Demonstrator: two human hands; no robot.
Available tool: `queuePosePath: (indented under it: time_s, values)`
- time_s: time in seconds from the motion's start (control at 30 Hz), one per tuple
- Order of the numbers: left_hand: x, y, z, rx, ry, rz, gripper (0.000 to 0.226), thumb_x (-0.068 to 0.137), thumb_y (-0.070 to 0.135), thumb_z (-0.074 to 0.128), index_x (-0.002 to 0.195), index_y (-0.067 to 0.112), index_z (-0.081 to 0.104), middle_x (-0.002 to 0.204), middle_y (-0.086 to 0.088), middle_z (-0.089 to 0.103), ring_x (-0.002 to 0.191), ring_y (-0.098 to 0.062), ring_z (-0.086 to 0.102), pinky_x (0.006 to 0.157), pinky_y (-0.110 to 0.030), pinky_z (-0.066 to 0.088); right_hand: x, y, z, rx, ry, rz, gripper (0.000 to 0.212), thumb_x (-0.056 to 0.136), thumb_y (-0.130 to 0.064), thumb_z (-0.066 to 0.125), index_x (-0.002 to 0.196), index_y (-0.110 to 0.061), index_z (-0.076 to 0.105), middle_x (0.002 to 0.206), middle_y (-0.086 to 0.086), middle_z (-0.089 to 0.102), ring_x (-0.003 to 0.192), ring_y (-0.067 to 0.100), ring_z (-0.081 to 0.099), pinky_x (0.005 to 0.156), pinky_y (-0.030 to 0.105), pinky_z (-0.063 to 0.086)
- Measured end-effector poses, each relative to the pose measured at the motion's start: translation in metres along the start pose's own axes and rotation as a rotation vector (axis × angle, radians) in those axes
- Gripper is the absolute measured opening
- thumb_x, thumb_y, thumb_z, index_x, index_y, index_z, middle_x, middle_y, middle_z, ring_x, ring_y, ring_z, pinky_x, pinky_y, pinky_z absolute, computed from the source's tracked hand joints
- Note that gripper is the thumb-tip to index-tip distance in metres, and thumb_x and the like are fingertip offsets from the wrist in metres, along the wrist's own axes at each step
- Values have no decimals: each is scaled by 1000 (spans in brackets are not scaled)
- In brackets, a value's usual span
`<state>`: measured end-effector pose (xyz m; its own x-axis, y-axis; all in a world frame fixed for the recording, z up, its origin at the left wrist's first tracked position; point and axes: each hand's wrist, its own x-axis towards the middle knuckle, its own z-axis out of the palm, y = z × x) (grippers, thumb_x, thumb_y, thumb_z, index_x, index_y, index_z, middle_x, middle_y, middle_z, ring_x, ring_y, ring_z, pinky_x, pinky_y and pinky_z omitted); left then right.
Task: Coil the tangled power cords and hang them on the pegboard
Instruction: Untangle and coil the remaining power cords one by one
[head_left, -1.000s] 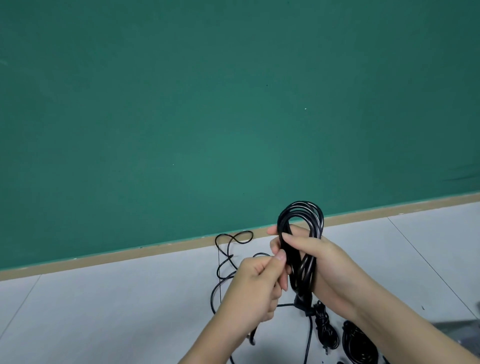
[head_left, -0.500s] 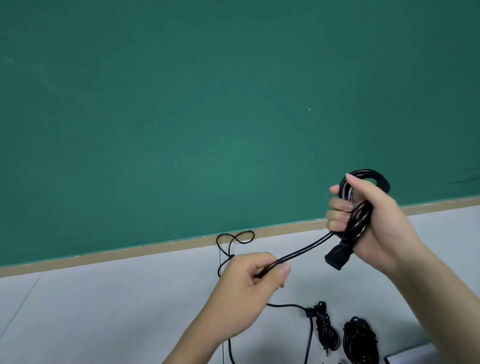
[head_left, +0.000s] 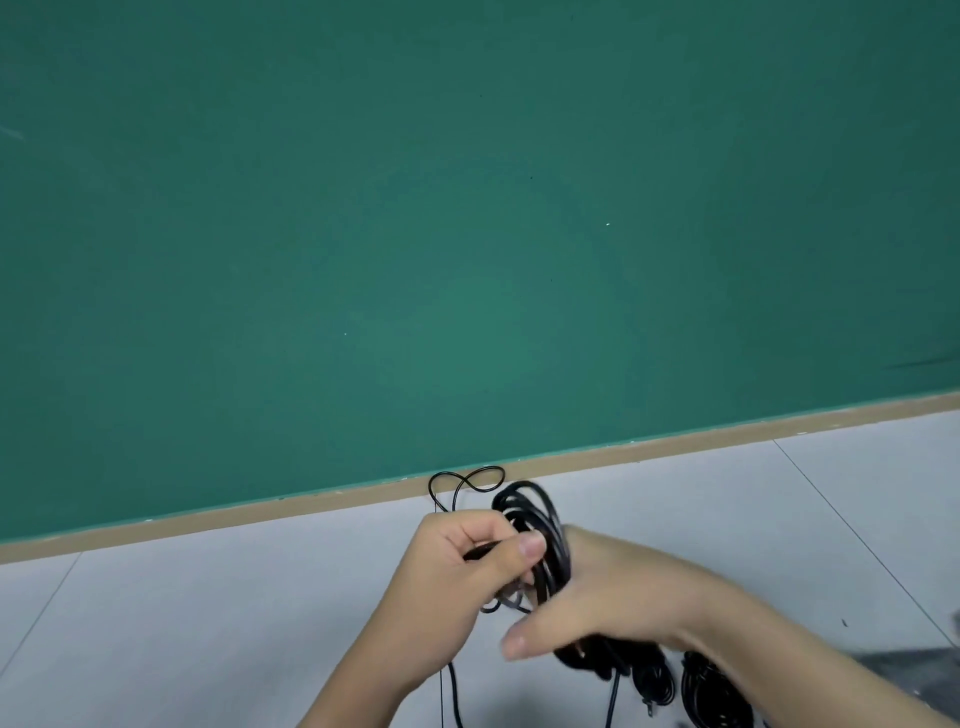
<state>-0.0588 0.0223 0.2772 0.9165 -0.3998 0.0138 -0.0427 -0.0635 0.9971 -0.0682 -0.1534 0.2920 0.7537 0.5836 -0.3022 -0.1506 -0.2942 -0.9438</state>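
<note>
A black power cord coil (head_left: 540, 519) stands upright between my two hands, low in the head view. My right hand (head_left: 597, 597) holds the coil, its back toward the camera and blurred by motion. My left hand (head_left: 462, 566) pinches a strand of the same cord between thumb and forefinger, right beside the coil. Loose loops of the cord (head_left: 467, 480) lie on the grey floor behind my hands, by the wall's base. No pegboard shows.
Two more bundled black cords (head_left: 649, 675) (head_left: 711, 691) lie on the floor under my right forearm. A green wall (head_left: 467, 234) with a tan baseboard (head_left: 675, 441) fills the upper view. A dark grey object (head_left: 914, 670) sits at the right edge.
My right hand has swung the coil down and left from the raised right position, back against my left hand. The stretched strand between the hands has been taken up.
</note>
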Motion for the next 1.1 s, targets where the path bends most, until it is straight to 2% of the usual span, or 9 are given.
queuePosePath:
  time_s: [0.1,0.27,0.4,0.53,0.67,0.77,0.9,0.97,1.1]
  values:
    - [5,-2,0,25,75,-45,30,83,23,81,58,12,68,51,0,61,47,-7,52,56,-19,44,6,6,9,-55,126,95,23,70,-18,67,87,-6,55,74,-2,49,64,12,45,62,29,35]
    - [13,-3,0,89,143,-26,50,81,46,81,58,6,64,55,-19,66,54,-40,54,68,-53,50,4,2,-3,180,109,129,30,60,-10,55,87,-12,66,71,8,43,54,16,37,49,24,30]
    - [19,-2,-11,102,257,5,67,77,67,66,55,8,41,49,-5,38,56,-25,26,58,-41,23,0,4,-16,565,30,50,44,59,2,49,96,-6,71,68,10,43,49,14,29,44,20,31]
    - [19,-5,-21,-27,146,-24,46,87,58,60,66,17,60,59,4,25,56,-17,21,62,-44,18,-5,5,-34,866,163,-127,46,48,2,57,92,-1,71,71,12,44,52,14,24,42,22,30]
    - [18,-11,-14,-72,-10,-174,36,108,31,49,82,20,71,64,5,24,55,-14,16,53,-27,18,-2,8,-31,690,504,-143,28,52,2,52,79,-2,53,73,13,47,55,19,29,47,26,29]
    - [20,-14,-8,-76,-41,-256,37,111,25,43,88,11,68,63,3,27,51,-14,16,47,-23,20,2,13,-20,485,590,-30,34,58,-5,54,89,4,66,65,8,48,55,22,39,46,28,29]
    - [18,-19,7,-62,-89,-261,41,111,29,44,85,5,67,57,-2,35,44,-16,24,44,-26,35,8,16,-2,520,559,-38,40,66,-3,58,104,1,71,67,14,55,53,22,42,46,26,35]
    - [15,-20,14,-88,-113,-282,45,110,33,46,82,5,67,55,-4,40,40,-17,29,44,-28,41,9,15,3,597,549,-108,30,80,5,58,107,3,70,73,16,61,51,22,44,46,26,40]
    - [10,-16,24,4,-149,-413,71,101,64,43,62,8,65,44,-8,43,40,-21,43,48,-27,42,6,12,8,696,610,-150,14,88,7,55,90,0,67,77,19,55,47,26,47,46,32,41]
